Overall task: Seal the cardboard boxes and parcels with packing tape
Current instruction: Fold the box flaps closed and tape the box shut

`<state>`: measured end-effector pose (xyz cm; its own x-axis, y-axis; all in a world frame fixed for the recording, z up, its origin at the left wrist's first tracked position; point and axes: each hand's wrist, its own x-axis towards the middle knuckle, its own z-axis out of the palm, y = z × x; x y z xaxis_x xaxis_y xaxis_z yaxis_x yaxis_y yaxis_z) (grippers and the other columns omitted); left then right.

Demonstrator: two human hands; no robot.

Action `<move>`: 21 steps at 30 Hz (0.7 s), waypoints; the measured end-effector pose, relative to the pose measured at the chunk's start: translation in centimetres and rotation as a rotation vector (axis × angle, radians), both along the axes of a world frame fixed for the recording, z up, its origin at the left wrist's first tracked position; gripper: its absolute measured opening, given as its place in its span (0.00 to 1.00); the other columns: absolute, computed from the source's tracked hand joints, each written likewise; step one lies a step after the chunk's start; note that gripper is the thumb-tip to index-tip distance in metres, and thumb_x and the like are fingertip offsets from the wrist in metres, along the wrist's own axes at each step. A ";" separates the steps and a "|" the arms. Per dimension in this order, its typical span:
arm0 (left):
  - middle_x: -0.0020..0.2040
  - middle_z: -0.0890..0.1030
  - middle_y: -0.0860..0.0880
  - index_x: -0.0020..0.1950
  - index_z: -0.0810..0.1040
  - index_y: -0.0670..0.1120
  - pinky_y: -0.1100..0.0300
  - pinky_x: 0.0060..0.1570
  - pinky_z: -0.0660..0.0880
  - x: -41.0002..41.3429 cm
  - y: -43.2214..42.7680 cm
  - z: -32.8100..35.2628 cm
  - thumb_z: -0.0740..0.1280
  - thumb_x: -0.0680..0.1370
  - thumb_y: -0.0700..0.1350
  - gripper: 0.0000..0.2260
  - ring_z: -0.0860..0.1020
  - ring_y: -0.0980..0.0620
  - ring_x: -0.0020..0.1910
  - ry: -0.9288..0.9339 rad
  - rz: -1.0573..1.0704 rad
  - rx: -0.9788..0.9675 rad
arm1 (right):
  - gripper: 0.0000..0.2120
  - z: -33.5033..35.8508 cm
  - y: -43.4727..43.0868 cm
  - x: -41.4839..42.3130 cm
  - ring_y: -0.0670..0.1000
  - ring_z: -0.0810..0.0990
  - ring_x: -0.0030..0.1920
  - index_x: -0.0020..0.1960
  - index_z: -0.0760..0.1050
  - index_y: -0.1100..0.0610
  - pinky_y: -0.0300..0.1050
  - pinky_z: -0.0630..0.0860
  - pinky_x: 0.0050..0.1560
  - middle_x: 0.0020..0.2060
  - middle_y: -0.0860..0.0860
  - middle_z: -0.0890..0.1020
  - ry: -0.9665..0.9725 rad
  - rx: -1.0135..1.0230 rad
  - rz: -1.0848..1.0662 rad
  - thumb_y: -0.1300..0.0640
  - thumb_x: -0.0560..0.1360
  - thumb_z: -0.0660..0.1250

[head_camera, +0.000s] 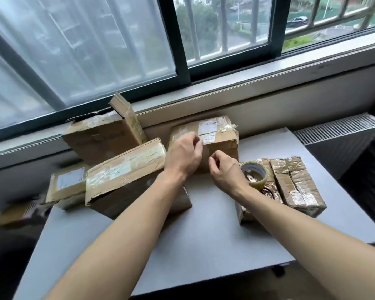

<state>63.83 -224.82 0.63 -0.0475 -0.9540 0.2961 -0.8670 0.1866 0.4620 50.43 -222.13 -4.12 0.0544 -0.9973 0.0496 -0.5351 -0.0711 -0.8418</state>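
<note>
Grey flat surface (214,224) under a dark-framed sliding window (182,40), white panel radiator (338,135) to the right.

Cardboard count: six brown parcels visible.
- One tall brown box with an open top flap (102,137), back left against the sill.
- One long brown carton with a white label and clear tape on top (126,172), tilted, resting in front of it.
- One small flat brown box with a white label (66,185), at the surface's left edge.
- One brown parcel off the left edge (17,213), lower down, blurred.
- One brown box with a white label and crumpled clear tape (217,135), back centre. Both hands are at this one.
- One heavily taped, creased brown parcel (294,182), right side.

One roll of clear-brown packing tape (253,172), standing just beside the taped parcel, near the right wrist. Something else taped lies under the roll; can't tell what.

Left hand (184,154): fingers curled against the centre box's front top edge, at the label; can't tell whether it pinches anything. Right hand (225,167): just in front of the same box, thumb and forefinger pinched narrow; whether there's tape between them I can't tell.
</note>
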 end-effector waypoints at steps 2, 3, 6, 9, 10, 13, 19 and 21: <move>0.48 0.81 0.48 0.49 0.78 0.45 0.52 0.50 0.75 1.1 0.4 1.3 0.63 0.81 0.47 0.07 0.78 0.48 0.48 0.012 0.045 -0.053 | 0.10 1.0 -0.5 1.2 0.54 0.76 0.42 0.49 0.76 0.61 0.43 0.65 0.42 0.41 0.54 0.81 -0.023 -0.004 0.079 0.55 0.82 0.60; 0.49 0.80 0.49 0.50 0.78 0.46 0.52 0.51 0.75 2.0 0.6 1.8 0.63 0.80 0.47 0.07 0.77 0.48 0.49 0.002 0.085 -0.082 | 0.10 1.5 -1.0 1.9 0.53 0.77 0.42 0.50 0.77 0.60 0.41 0.65 0.42 0.42 0.54 0.81 -0.041 -0.010 0.126 0.55 0.82 0.60; 0.53 0.80 0.49 0.52 0.79 0.47 0.50 0.57 0.72 6.0 2.1 2.6 0.63 0.80 0.46 0.06 0.77 0.48 0.53 -0.042 0.322 -0.130 | 0.11 2.8 -2.1 4.6 0.54 0.80 0.47 0.53 0.77 0.60 0.45 0.72 0.48 0.46 0.55 0.83 -0.110 -0.010 0.219 0.54 0.83 0.60; 0.60 0.76 0.48 0.59 0.77 0.48 0.48 0.64 0.69 11.1 4.6 2.2 0.64 0.78 0.49 0.11 0.74 0.46 0.61 -0.048 0.615 -0.010 | 0.11 3.8 -2.8 7.2 0.52 0.77 0.49 0.54 0.76 0.59 0.44 0.70 0.52 0.48 0.53 0.80 -0.153 -0.014 0.247 0.54 0.84 0.58; 0.63 0.74 0.48 0.62 0.75 0.49 0.46 0.67 0.67 12.6 5.5 2.0 0.65 0.78 0.53 0.15 0.72 0.46 0.63 -0.047 0.689 0.048 | 0.10 4.0 -3.0 8.0 0.52 0.77 0.51 0.55 0.75 0.57 0.45 0.71 0.53 0.49 0.52 0.80 -0.167 -0.007 0.254 0.52 0.84 0.58; 0.71 0.66 0.48 0.71 0.68 0.50 0.44 0.71 0.61 16.1 7.5 2.2 0.65 0.74 0.67 0.32 0.66 0.45 0.71 -0.078 0.858 0.245 | 0.18 4.1 -3.8 10.5 0.55 0.78 0.58 0.62 0.73 0.60 0.51 0.74 0.62 0.57 0.56 0.80 -0.159 0.037 0.277 0.47 0.83 0.60; 0.76 0.66 0.45 0.79 0.53 0.42 0.50 0.64 0.69 19.7 8.6 1.5 0.68 0.63 0.77 0.58 0.69 0.42 0.71 0.408 0.918 0.596 | 0.32 4.6 -4.8 14.0 0.58 0.76 0.64 0.69 0.66 0.64 0.46 0.72 0.59 0.64 0.58 0.77 -0.029 0.161 0.239 0.42 0.77 0.69; 0.74 0.69 0.46 0.79 0.56 0.41 0.55 0.57 0.69 19.8 8.1 1.2 0.68 0.63 0.77 0.57 0.70 0.44 0.70 0.363 0.884 0.605 | 0.37 4.2 -5.2 15.0 0.58 0.78 0.62 0.66 0.68 0.64 0.48 0.75 0.58 0.61 0.58 0.79 0.069 0.205 0.207 0.37 0.71 0.73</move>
